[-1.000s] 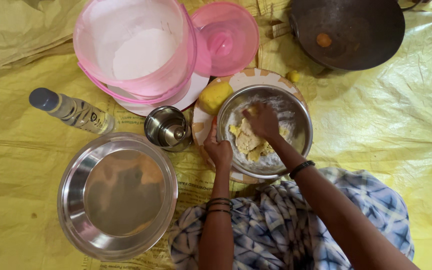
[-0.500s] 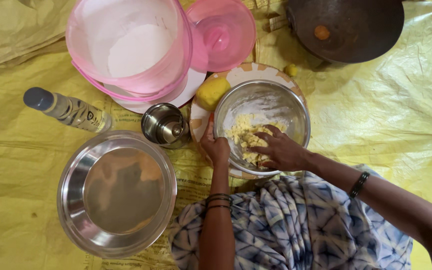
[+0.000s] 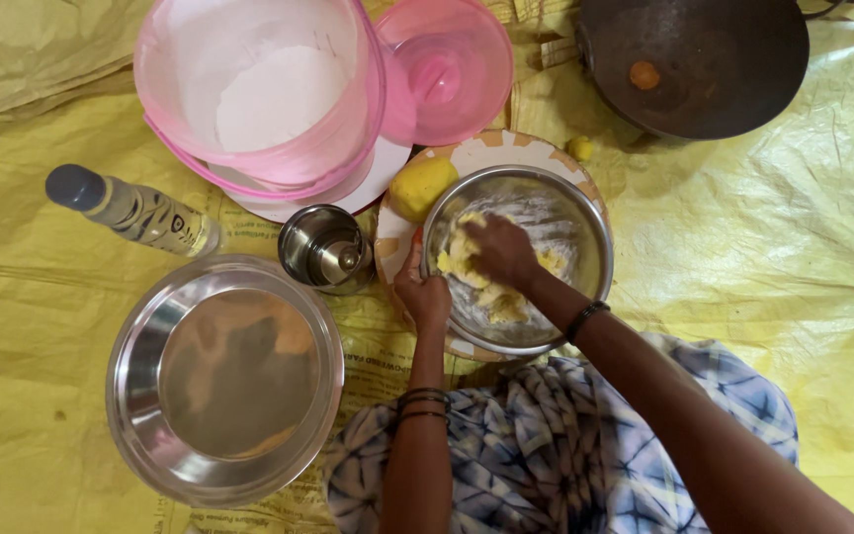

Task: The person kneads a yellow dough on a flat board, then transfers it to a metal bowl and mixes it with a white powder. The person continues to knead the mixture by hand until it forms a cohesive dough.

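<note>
A steel mixing bowl sits on a patterned round plate in the middle of the head view. Pale yellow dough lies inside it. My right hand presses down into the dough, fingers curled over it. My left hand grips the bowl's near left rim. Dark bangles circle both wrists.
A wide steel plate lies at lower left, a small steel cup beside it. A pink tub of white flour and its pink lid stand behind. A bottle lies left, a dark pan upper right, a yellow lump on the plate.
My right hand has worked around the bowl, from its far side to the near right and now back onto the dough at the left. The left hand stays on the rim.
</note>
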